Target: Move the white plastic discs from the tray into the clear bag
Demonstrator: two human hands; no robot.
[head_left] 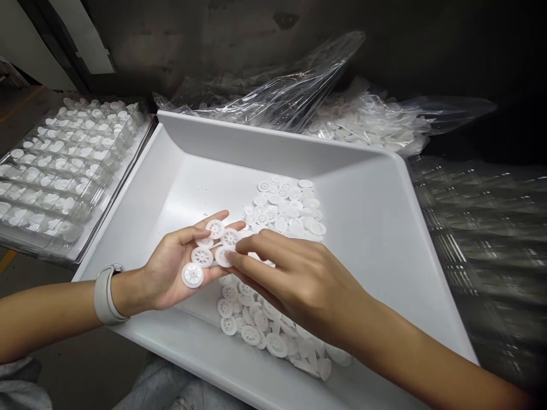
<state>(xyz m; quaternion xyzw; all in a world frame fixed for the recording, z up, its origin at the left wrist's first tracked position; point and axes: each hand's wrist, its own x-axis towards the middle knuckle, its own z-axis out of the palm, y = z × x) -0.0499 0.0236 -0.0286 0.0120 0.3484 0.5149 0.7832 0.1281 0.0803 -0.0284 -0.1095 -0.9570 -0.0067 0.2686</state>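
Over the grey-white plastic tub (431,285), my left hand (171,267) is turned palm up and carries several white plastic gears (201,257). They are round and spoked, spread across the palm and fingers, with the thumb resting against one. My right hand (294,267) reaches in from the right, its fingers bent together, thumb and fingertips on a gear (224,256) at the edge of the left fingers. Beneath both hands, a loose pile of similar white gears (286,208) lies on the tub floor, partly hidden by my right hand.
To the left, a clear compartment tray (60,165) holds rows of white parts. Behind the tub lie a clear plastic bag (273,97) and another bag of white parts (367,122). Clear moulded trays (474,250) are at the right.
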